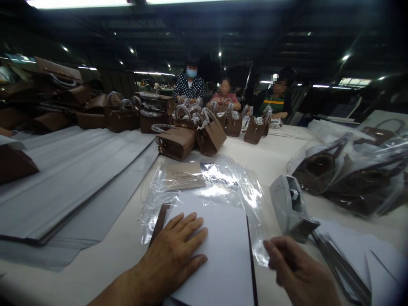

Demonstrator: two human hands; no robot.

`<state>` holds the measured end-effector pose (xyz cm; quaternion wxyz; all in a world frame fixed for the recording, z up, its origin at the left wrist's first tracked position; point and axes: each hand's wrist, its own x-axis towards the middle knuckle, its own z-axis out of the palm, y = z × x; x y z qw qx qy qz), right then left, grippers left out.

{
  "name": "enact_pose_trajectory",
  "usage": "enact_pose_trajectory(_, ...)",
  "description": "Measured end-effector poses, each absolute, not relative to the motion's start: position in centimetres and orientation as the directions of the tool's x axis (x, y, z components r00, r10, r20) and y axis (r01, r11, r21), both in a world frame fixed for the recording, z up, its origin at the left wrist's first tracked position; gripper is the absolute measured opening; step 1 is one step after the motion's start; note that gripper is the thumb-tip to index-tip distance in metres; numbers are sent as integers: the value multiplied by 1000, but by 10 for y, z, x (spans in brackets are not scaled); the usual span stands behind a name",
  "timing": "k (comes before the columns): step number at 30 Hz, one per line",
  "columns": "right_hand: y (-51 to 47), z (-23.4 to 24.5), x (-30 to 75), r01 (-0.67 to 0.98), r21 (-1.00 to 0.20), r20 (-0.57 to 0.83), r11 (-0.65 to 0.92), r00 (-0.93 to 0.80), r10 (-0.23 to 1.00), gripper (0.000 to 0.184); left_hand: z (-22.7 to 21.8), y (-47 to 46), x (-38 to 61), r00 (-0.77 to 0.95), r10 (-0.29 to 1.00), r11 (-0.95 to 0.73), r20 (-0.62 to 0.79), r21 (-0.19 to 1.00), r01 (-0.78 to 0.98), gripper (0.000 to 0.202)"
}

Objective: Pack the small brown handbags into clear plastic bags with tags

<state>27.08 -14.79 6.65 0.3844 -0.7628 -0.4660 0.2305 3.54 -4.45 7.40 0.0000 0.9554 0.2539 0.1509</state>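
Head view looks down along both forearms onto a pale worktable (105, 255), where the left hand (174, 250) lies palm down with its fingers spread flat on a white sheet (223, 250), the wrist low and the forearm coming in from the lower left. That sheet sits near the table's front edge, directly before the person, with a dark brown edge showing along its right side and another brown strip poking out at its upper left, just beside the fingertips. The right hand (293, 267) hovers just right of the sheet, fingers curled loosely inward and blurred; whether it grips anything I cannot tell. Close above it stands a grey tape dispenser (291, 206), tilted toward the hand. Behind the sheet lies crinkled clear plastic wrap (223, 178) with a tan card (185, 175) inside it. Stacks of grey flat sheets (70, 182) stretch along the left side, and white envelopes (376, 259) lie at the lower right. Brown handbags (191, 136) with wrapped handles crowd the middle of the table, more bagged ones (350, 174) rest at right, and three people (225, 95) sit at the far end
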Motion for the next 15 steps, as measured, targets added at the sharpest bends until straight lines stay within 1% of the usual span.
enact_pose_trajectory(1, -140, 72, 279, 674, -707, 155, -215, 445, 882, 37, 72, -45, 37, 808, 507, -859, 300, 101, 501, 35)
enact_pose_trajectory(2, -129, 77, 283, 782, -609, 285, -131, 370, 884, 40, 71, -46, 38, 793, 526, -849, 307, 123, 515, 34)
enact_pose_trajectory(3, -115, 80, 285, 860, -510, 373, -33, 256, 892, 47, 69, -47, 39, 785, 539, -841, 307, 139, 523, 33)
enact_pose_trajectory(4, -99, 81, 283, 910, -410, 417, 62, 126, 900, 53, 68, -47, 39, 782, 546, -837, 301, 148, 527, 33)
enact_pose_trajectory(5, -80, 81, 280, 937, -320, 423, 139, 10, 906, 59, 67, -47, 40, 783, 548, -836, 295, 153, 527, 33)
enact_pose_trajectory(6, -61, 79, 277, 949, -253, 392, 187, -76, 917, 61, 66, -47, 40, 780, 549, -835, 299, 156, 528, 33)
enact_pose_trajectory(7, -43, 77, 274, 957, -209, 348, 202, -120, 930, 58, 65, -47, 40, 777, 549, -835, 309, 160, 526, 33)
enact_pose_trajectory(8, -26, 74, 273, 964, -183, 307, 193, -131, 943, 50, 63, -47, 39, 771, 549, -835, 323, 164, 526, 33)
enact_pose_trajectory(10, -1, 71, 278, 977, -156, 268, 145, -99, 958, 31, 60, -47, 38, 755, 556, -830, 347, 175, 530, 33)
enact_pose_trajectory(11, 4, 70, 284, 982, -149, 275, 116, -72, 959, 27, 59, -48, 37, 749, 560, -827, 354, 181, 533, 33)
enact_pose_trajectory(13, -1, 70, 299, 986, -142, 329, 82, -31, 944, 27, 58, -48, 37, 737, 572, -819, 361, 191, 542, 34)
enact_pose_trajectory(15, -27, 70, 310, 982, -129, 465, 135, -61, 883, 25, 59, -49, 38, 738, 573, -818, 356, 193, 542, 34)
